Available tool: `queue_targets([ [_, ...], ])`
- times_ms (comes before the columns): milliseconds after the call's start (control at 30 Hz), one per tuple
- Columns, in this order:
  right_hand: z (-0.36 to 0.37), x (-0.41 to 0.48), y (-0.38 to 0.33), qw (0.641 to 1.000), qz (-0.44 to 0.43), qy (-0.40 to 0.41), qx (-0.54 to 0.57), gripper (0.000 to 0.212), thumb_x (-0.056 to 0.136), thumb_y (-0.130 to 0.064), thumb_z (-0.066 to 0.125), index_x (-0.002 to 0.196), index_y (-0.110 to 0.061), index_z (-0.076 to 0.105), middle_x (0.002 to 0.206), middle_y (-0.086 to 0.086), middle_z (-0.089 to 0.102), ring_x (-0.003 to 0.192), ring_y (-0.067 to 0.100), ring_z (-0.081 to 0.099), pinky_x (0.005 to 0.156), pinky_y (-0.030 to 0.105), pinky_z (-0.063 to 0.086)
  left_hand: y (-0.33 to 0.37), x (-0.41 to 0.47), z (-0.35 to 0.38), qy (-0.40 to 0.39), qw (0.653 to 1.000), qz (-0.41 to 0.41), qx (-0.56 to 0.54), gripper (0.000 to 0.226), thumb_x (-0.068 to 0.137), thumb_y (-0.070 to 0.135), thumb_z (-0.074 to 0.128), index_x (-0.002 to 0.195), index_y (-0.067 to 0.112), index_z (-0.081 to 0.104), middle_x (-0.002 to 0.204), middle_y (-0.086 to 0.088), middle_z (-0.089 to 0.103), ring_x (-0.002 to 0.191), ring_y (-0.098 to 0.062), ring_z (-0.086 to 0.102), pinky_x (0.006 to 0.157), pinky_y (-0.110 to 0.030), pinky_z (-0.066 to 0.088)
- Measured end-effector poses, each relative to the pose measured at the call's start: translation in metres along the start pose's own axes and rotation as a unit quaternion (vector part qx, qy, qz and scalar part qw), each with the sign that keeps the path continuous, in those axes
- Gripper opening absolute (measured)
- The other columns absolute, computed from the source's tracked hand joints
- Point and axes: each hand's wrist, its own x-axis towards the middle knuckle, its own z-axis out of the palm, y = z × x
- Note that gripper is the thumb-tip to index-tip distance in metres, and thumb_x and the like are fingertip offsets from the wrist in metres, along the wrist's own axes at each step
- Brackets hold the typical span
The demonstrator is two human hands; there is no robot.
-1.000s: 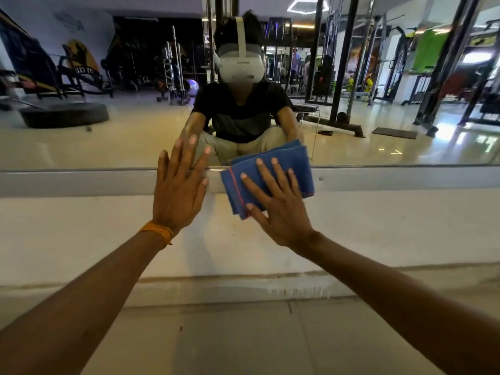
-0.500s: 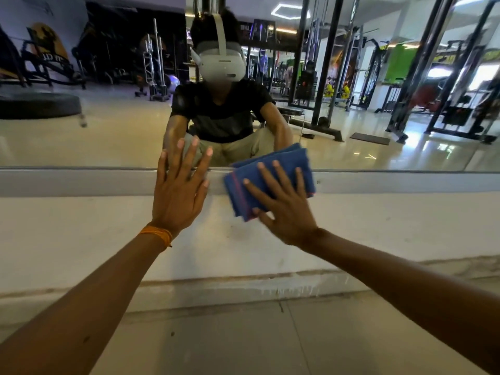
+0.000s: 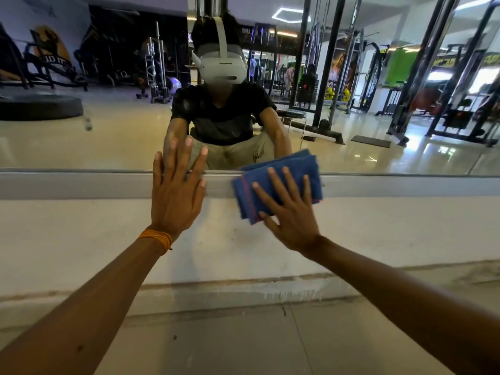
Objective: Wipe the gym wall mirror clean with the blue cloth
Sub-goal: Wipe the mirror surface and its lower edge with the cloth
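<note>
The wall mirror (image 3: 378, 125) fills the upper half of the head view, above a grey metal frame strip (image 3: 405, 186). A folded blue cloth (image 3: 295, 171) with a red stripe lies flat across the mirror's bottom edge and the strip. My right hand (image 3: 290, 215) presses it there with straight, spread fingers. My left hand (image 3: 176, 196), an orange thread at its wrist, rests flat with straight fingers on the strip and the lower glass, just left of the cloth.
Below the strip runs a pale plastered wall base (image 3: 81, 239), then a tiled floor (image 3: 243, 342). The glass reflects a crouching person with a white headset (image 3: 221, 67), a large tyre (image 3: 38, 106) at left and black gym machine frames (image 3: 433, 104) at right.
The camera view has swung a little left and right across the mirror. Both hands and the cloth stay almost where they were on the mirror's bottom edge.
</note>
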Motion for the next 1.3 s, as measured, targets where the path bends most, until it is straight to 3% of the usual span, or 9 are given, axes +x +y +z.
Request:
queue_targets([
  [167, -0.01, 0.002, 0.023, 0.998, -0.061, -0.007, -0.016, 0.058, 0.11, -0.049, 0.037, 0.164, -0.03, 0.026, 0.173, 0.007, 0.015, 0.16, 0.032, 0.007, 0.127, 0.063, 0.006, -0.001, 0.0, -0.001, -0.004, 1.0, 0.002, -0.001, 0.06, 0.11, 0.034, 0.036, 0.165, 0.018, 0.018, 0.173, -0.014, 0.007, 0.159, -0.038, 0.004, 0.127, -0.059, 0.004],
  [300, -0.029, -0.047, 0.096, 0.997, 0.066, -0.018, -0.033, 0.063, 0.109, -0.057, 0.03, 0.165, -0.029, 0.021, 0.174, 0.009, 0.009, 0.16, 0.034, 0.004, 0.122, 0.069, 0.014, 0.003, 0.0, -0.003, -0.007, 1.0, -0.008, -0.003, 0.059, 0.11, 0.033, 0.036, 0.165, 0.017, 0.02, 0.172, -0.014, 0.009, 0.159, -0.038, 0.004, 0.127, -0.06, 0.005],
  [367, -0.025, -0.043, 0.082, 0.992, 0.124, -0.019, -0.022, 0.07, 0.106, -0.06, 0.034, 0.165, -0.026, 0.021, 0.174, 0.009, 0.004, 0.16, 0.034, -0.001, 0.125, 0.068, 0.006, 0.005, 0.001, -0.003, -0.011, 1.0, -0.006, 0.001, 0.06, 0.11, 0.033, 0.036, 0.165, 0.017, 0.019, 0.172, -0.015, 0.009, 0.159, -0.039, 0.004, 0.127, -0.061, 0.005],
  [533, -0.014, 0.007, -0.001, 0.999, -0.017, -0.031, -0.002, 0.069, 0.106, -0.061, 0.037, 0.165, -0.027, 0.023, 0.174, 0.01, 0.007, 0.16, 0.036, -0.001, 0.126, 0.066, 0.003, 0.001, -0.001, -0.004, -0.021, 1.0, 0.003, 0.012, 0.061, 0.111, 0.037, 0.034, 0.165, 0.017, 0.017, 0.173, -0.015, 0.006, 0.159, -0.039, 0.003, 0.126, -0.062, 0.006],
  [667, -0.018, 0.002, 0.018, 0.997, -0.059, -0.037, -0.02, 0.066, 0.107, -0.058, 0.038, 0.165, -0.029, 0.024, 0.174, 0.007, 0.009, 0.161, 0.031, 0.002, 0.127, 0.061, 0.004, 0.009, -0.001, -0.005, -0.018, 1.0, -0.015, 0.005, 0.061, 0.11, 0.036, 0.034, 0.165, 0.016, 0.017, 0.173, -0.015, 0.006, 0.159, -0.039, 0.002, 0.126, -0.063, 0.008],
  [833, -0.029, -0.043, 0.1, 0.998, 0.036, -0.02, -0.04, 0.065, 0.107, -0.056, 0.036, 0.165, -0.034, 0.016, 0.174, 0.007, 0.009, 0.16, 0.034, 0.005, 0.124, 0.067, 0.013, 0.002, -0.001, -0.01, -0.03, 0.999, 0.011, 0.001, 0.064, 0.109, 0.034, 0.039, 0.166, 0.017, 0.016, 0.173, -0.014, 0.004, 0.159, -0.038, 0.001, 0.126, -0.062, 0.009],
  [933, -0.017, -0.041, 0.076, 0.996, 0.082, 0.003, -0.021, 0.069, 0.106, -0.061, 0.034, 0.166, -0.031, 0.015, 0.174, 0.01, 0.006, 0.16, 0.035, 0.001, 0.126, 0.065, 0.005, 0.005, -0.002, -0.007, -0.023, 0.999, 0.005, 0.022, 0.065, 0.109, 0.035, 0.037, 0.166, 0.018, 0.01, 0.173, -0.015, 0.003, 0.159, -0.04, 0.002, 0.125, -0.063, 0.01],
  [1133, -0.01, 0.011, 0.023, 0.995, -0.094, -0.003, -0.029, 0.063, 0.108, -0.056, 0.039, 0.164, -0.032, 0.026, 0.173, 0.007, 0.015, 0.16, 0.032, 0.008, 0.127, 0.06, 0.007, 0.007, -0.004, -0.01, -0.036, 0.999, 0.011, 0.039, 0.064, 0.11, 0.037, 0.034, 0.166, 0.013, 0.013, 0.172, -0.019, 0.005, 0.158, -0.042, 0.002, 0.126, -0.063, 0.009],
  [1300, -0.015, -0.047, 0.101, 0.999, 0.0, 0.02, -0.03, 0.062, 0.109, -0.05, 0.039, 0.165, -0.032, 0.02, 0.174, 0.009, 0.012, 0.16, 0.034, 0.007, 0.126, 0.064, 0.01, 0.01, -0.002, -0.011, -0.039, 0.997, 0.014, 0.069, 0.065, 0.11, 0.036, 0.036, 0.165, 0.01, 0.014, 0.172, -0.02, 0.004, 0.158, -0.043, 0.002, 0.126, -0.062, 0.009],
])
